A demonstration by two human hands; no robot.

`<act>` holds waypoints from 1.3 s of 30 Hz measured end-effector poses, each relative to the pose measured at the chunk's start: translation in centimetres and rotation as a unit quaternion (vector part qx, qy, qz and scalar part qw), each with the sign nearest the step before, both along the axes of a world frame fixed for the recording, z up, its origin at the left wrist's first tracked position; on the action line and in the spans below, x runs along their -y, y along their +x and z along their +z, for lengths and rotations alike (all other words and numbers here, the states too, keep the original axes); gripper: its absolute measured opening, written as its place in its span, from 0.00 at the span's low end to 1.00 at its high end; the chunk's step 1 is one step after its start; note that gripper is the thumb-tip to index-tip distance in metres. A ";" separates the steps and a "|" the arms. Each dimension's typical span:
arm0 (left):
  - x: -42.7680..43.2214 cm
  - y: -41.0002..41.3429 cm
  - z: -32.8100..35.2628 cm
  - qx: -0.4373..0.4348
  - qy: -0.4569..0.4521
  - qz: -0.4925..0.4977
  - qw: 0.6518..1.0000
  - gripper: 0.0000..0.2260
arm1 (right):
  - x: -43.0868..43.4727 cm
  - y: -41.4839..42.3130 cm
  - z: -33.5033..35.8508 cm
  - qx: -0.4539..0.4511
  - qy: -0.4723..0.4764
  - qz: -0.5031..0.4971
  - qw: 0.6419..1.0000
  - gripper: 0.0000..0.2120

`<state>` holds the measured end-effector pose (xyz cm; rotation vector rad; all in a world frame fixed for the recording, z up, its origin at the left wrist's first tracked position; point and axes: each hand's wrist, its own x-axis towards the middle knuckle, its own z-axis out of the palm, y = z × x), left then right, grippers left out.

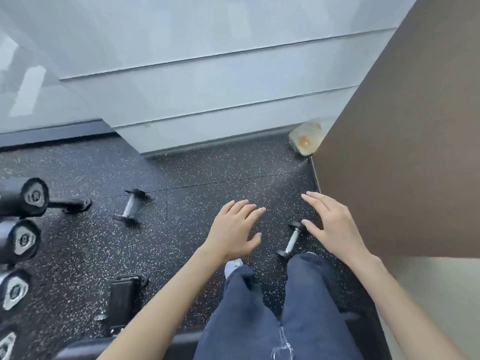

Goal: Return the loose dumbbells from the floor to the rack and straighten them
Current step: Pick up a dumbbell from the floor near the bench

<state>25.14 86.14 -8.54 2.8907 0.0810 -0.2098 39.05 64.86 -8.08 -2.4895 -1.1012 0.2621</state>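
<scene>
Two small dumbbells with black ends and silver handles lie on the speckled black floor. One dumbbell (293,240) lies just ahead of my right leg, between my hands. The other dumbbell (130,207) lies further left, near the rack. My left hand (235,228) hovers above the floor with straight fingers and holds nothing. My right hand (331,224) is spread flat just right of the near dumbbell, its thumb close to the upper end. The rack (22,224) at the left edge carries several larger dumbbells whose hexagonal ends face me.
A pale panelled wall (207,87) runs across the back. A brown wall (402,152) closes off the right side. A plastic bag (306,140) sits in the far corner. The rack's black foot (70,203) and a second black base (127,294) stand on the floor at left.
</scene>
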 end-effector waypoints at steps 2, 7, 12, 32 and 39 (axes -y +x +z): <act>-1.4 -0.3 0.1 -0.004 -0.002 -0.024 1.000 0.26 | -0.2 -1.4 0.2 -0.002 0.001 -0.029 1.000 0.26; -2.7 -0.2 -0.7 -0.008 0.003 -0.083 0.996 0.26 | 0.4 -3.1 0.6 -0.008 -0.012 -0.096 0.995 0.26; -2.0 2.4 -1.8 -0.015 -0.011 -0.151 0.988 0.27 | 2.1 -3.3 0.6 0.003 -0.033 -0.151 0.988 0.26; 4.8 9.1 -37.1 -0.090 -0.082 -0.120 0.985 0.26 | 6.1 4.1 -32.6 -0.118 -0.104 -0.166 0.973 0.27; 8.1 9.4 -53.7 -0.077 -0.115 -0.090 0.986 0.27 | 7.6 5.7 -50.3 -0.123 -0.087 -0.211 0.966 0.27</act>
